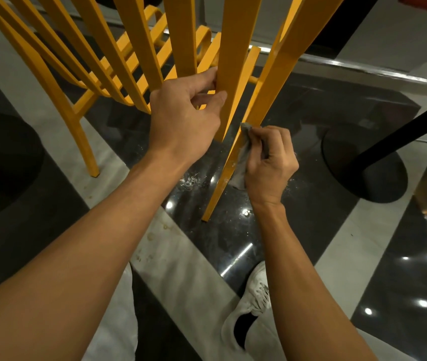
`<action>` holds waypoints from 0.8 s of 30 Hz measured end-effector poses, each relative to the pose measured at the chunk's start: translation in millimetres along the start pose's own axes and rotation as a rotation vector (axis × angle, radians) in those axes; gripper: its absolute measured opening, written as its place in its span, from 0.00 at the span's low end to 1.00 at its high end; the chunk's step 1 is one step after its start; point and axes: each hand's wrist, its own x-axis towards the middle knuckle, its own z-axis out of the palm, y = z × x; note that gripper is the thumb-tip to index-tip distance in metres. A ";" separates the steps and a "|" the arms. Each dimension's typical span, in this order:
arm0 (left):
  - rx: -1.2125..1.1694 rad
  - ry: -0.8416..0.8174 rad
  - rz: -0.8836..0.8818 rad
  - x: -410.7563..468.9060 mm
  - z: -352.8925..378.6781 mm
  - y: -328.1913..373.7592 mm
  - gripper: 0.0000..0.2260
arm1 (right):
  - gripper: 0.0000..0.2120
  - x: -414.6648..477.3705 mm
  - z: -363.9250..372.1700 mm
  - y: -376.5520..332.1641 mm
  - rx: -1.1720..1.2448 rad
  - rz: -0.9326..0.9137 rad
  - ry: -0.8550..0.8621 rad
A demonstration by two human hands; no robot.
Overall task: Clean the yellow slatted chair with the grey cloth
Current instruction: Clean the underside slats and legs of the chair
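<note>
Left hand point(183, 118): fingers and thumb curled around one back slat point(229, 53) of the yellow slatted chair point(134, 48), gripping it. Right hand point(269, 165): clenched around the bunched grey cloth point(240, 170), pressing it against the chair's rear leg point(215, 196). The leg's foot rests on a glossy black band of the floor point(311, 217). White shoe point(256, 290) near the floor's lower edge. Black pedestal base point(379, 178) toward the right edge.

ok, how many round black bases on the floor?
2 bases: one at the left edge, cut off by the frame; one on the right, under a black pole, past the right hand. Others may hide behind the chair.
</note>
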 end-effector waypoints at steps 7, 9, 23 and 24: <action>0.036 -0.019 0.029 0.2 1.6 -3.1 0.14 | 0.08 3.1 -2.0 -4.6 0.000 -0.035 0.016; 0.037 -0.023 0.022 -0.1 1.5 -3.2 0.13 | 0.08 -0.9 -1.2 -3.2 0.002 -0.040 0.020; 0.016 -0.009 0.020 1.7 3.9 -9.3 0.13 | 0.03 -24.6 7.7 19.6 -0.027 0.030 -0.079; 0.014 -0.008 0.021 1.8 4.3 -9.9 0.13 | 0.03 -27.4 8.3 21.0 -0.025 0.045 -0.097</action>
